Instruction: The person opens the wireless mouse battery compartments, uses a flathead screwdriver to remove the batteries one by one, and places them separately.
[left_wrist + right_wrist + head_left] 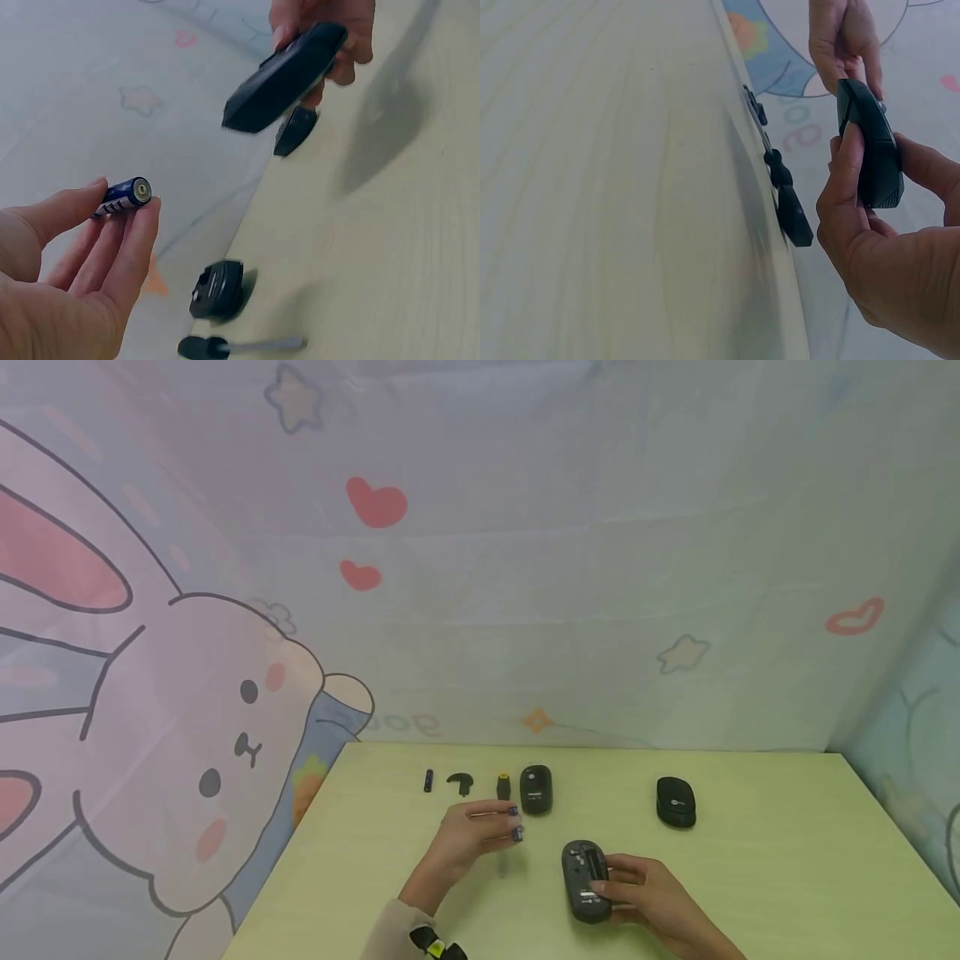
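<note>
My left hand [480, 833] pinches a blue battery [124, 196] between thumb and fingertips, raised above the table. In the left wrist view one flat end of it faces the camera. To the right, my right hand [645, 889] holds a dark computer mouse [581, 893] by its side, fingers and thumb around the edge. Its underside faces up in the head view, and a long battery slot [594, 863] lies uncovered there. The two hands are apart. Just beyond the left hand lies a screwdriver [503, 787] with a black and yellow handle, its shaft partly hidden by that hand.
Across the back of the pale table [360, 877] lie a second battery [428, 780], a black curved cover [461, 781] with a tab, and a black mouse [536, 787]. Another black mouse [677, 802] sits at the right. A printed cloth [600, 568] hangs behind.
</note>
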{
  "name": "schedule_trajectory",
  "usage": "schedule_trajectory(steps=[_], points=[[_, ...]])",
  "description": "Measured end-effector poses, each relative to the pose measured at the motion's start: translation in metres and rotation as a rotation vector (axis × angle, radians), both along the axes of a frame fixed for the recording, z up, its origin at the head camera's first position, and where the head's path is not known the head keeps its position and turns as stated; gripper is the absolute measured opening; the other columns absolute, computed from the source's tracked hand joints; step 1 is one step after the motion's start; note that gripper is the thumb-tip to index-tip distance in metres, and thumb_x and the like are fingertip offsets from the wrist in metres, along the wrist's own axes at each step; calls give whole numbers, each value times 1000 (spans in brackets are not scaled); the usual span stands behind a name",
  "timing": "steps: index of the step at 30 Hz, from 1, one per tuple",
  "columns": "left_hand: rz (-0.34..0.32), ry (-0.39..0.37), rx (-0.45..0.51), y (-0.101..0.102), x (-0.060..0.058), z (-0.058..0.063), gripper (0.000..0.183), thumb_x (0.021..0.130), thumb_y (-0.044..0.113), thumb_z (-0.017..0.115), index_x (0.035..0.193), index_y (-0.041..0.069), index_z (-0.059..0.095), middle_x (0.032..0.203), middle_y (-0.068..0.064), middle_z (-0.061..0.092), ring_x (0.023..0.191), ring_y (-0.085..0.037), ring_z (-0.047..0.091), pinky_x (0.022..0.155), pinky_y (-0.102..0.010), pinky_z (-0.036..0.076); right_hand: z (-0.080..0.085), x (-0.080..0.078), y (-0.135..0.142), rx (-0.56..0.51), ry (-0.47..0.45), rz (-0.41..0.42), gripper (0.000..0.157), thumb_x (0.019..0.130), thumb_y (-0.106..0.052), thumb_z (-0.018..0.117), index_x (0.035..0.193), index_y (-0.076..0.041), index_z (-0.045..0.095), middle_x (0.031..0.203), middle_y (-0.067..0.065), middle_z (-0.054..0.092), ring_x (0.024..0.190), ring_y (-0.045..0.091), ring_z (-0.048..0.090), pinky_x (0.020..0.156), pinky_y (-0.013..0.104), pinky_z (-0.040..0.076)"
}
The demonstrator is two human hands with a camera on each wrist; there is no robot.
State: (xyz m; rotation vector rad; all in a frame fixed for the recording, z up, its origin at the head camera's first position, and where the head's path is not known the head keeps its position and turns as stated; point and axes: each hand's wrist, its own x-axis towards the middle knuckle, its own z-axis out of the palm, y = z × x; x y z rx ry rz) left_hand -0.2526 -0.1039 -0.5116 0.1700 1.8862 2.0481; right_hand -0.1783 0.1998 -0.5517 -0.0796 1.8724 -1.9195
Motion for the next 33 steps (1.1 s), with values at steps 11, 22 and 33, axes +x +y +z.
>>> schedule_trajectory(steps=[11, 22, 33], points=[[37, -20, -90, -52, -21, -2, 47, 97, 9, 75, 138, -10, 62, 116, -11, 76, 96, -16, 79, 89, -31, 66, -4, 1, 4, 10, -47, -25, 83, 97, -23, 78, 153, 19, 34, 134, 24, 69, 105, 20, 74, 88, 40, 66], [72, -53, -133, -95, -41, -10, 43, 99, 5, 71, 137, -13, 60, 106, -6, 75, 92, -15, 79, 87, -29, 67, -7, -1, 3, 14, -35, -23, 84, 96, -25, 79, 153, 19, 35, 138, 28, 66, 107, 21, 74, 90, 40, 66], [172, -110, -173, -123, -59, -30, 43, 95, 2, 75, 134, -14, 63, 99, -6, 78, 85, -15, 78, 86, -33, 68, -8, -1, 3, 5, -44, -18, 84, 96, -25, 79, 153, 19, 34, 134, 23, 69, 106, 20, 74, 90, 40, 66]])
